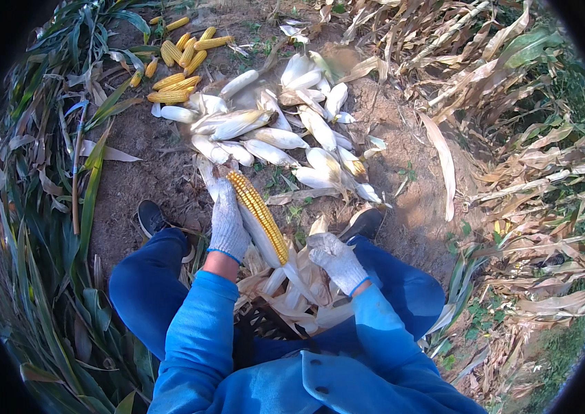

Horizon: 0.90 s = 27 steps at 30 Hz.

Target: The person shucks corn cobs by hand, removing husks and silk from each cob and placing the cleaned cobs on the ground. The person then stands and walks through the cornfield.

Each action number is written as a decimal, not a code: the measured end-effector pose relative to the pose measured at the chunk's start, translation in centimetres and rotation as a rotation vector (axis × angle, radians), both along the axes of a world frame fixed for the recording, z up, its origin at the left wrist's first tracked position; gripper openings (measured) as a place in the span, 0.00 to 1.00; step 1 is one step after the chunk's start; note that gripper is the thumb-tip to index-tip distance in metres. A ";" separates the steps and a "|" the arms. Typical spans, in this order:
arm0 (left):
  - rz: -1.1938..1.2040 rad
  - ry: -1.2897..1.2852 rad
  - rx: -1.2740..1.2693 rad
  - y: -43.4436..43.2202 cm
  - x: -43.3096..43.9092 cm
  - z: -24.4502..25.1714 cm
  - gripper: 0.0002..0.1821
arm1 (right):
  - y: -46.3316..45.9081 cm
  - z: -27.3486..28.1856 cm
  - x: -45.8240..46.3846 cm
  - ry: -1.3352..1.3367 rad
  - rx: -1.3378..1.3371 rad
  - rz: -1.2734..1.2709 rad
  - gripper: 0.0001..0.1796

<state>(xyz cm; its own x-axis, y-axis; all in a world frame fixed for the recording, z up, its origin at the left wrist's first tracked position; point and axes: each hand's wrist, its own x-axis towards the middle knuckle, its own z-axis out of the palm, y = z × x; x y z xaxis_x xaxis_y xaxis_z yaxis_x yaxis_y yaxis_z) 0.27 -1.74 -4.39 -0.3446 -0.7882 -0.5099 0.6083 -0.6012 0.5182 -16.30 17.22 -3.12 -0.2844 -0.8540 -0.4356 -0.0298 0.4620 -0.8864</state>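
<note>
In a knitted white work glove, my left hand (228, 222) is closed around a partly husked ear of corn (258, 215). Yellow kernels show along its upper side, and pale husk hangs from its lower end. My right hand (334, 259), gloved too, is right of that ear, over my knee, with its fingers bent; whether they pinch anything is unclear. Beyond my hands lies a heap of ears in pale husks (277, 138), one of them showing some kernels. Bare yellow ears of corn (183, 52) lie at the upper left. Loose stripped husks (318, 284) are piled between my legs.
Green corn stalks and leaves (59, 290) line the left side, with a thin stick (76, 176) on the soil beside them. Dry corn stalks (530, 181) cover the right side. My dark shoes (151, 217) rest on the soil either side of the husks.
</note>
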 end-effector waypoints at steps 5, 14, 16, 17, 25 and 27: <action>-0.106 0.068 0.014 2.4 -1.3 -0.3 0.21 | -5.7 -2.2 2.9 0.148 -0.197 0.135 0.33; 0.006 -0.048 0.064 2.7 -1.7 0.0 0.12 | -6.8 -3.4 5.8 -0.221 0.009 -0.084 0.20; -0.045 -0.094 -0.261 2.7 -2.0 1.0 0.15 | -7.1 -2.8 4.7 -0.093 0.059 -0.004 0.25; -0.085 -0.240 -0.403 2.7 -2.1 1.5 0.15 | -7.2 -2.8 4.3 -0.106 0.089 0.084 0.27; -0.270 -0.531 -0.517 3.0 -1.3 1.9 0.10 | -4.2 -4.1 4.5 -0.165 0.050 0.064 0.28; -0.212 -0.605 -0.567 3.0 -0.8 0.9 0.11 | -3.4 -3.3 3.9 -0.493 -0.159 -0.223 0.27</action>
